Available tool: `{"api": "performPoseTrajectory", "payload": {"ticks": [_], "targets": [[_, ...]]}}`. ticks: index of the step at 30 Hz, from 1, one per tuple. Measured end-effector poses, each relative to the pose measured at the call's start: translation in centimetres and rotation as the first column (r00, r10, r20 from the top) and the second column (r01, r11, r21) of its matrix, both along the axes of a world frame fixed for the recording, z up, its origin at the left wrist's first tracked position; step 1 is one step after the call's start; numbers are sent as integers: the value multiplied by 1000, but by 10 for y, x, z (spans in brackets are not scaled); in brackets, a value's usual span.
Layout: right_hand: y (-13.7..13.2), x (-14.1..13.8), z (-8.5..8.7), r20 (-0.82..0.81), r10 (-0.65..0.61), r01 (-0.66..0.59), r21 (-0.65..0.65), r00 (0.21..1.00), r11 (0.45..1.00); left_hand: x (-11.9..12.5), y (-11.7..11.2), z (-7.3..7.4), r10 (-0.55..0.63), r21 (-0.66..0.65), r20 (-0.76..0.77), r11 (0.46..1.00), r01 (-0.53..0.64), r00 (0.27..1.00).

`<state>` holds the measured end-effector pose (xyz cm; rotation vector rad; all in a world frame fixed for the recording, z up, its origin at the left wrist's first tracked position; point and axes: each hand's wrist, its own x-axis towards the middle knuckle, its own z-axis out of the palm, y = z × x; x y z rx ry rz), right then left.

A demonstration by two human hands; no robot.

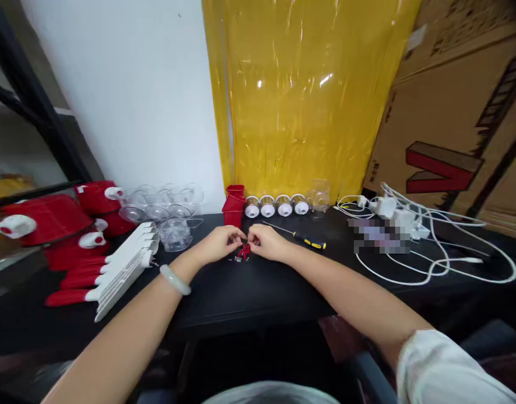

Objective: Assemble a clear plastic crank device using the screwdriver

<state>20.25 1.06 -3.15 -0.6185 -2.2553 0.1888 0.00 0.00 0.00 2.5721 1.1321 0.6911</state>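
Observation:
My left hand [221, 244], with a pale bangle at its wrist, reaches in from the left, thumb and fingers drawn together. Opposite it, my right hand [267, 242] is closed with its fingertips almost meeting those of the left. What either pinches is too small to make out. Small red parts [243, 252] lie on the black table right beneath the fingertips, with tiny screw-like metal bits [238, 259] beside them. Behind my hands stand red plastic bins [233, 206]. A screwdriver [311, 240] with a yellow and black handle rests to the right, its shaft towards my right hand.
Several metallic cylinders [267, 206] with white ends line the back. Clear plastic cups [161, 202] and a clear round part [175, 234] are on the left, near white-and-red handled pieces [129, 264] and red housings [47, 219]. White cables [434, 264] and adapters [403, 220] spread across the right.

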Motion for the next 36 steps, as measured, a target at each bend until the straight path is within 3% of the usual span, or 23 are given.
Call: {"api": "performPoseTrajectory", "payload": {"ticks": [5,19,28,36], "targets": [[0,1,-1,14,-6,7,-19,1000,1000,0,-3,3,-4,26,-24,1000,5,1000],[-4,0,0,-31,-29,27,-64,999,998,2,-8,4,18,-103,45,995,-14,999],[-9,0,1,-49,-54,44,-179,997,983,3,-9,5,24,-133,54,991,-16,998],[-5,1,-3,-57,33,-42,-173,998,984,3,-10,6,40,-93,30,995,-37,999]]}}
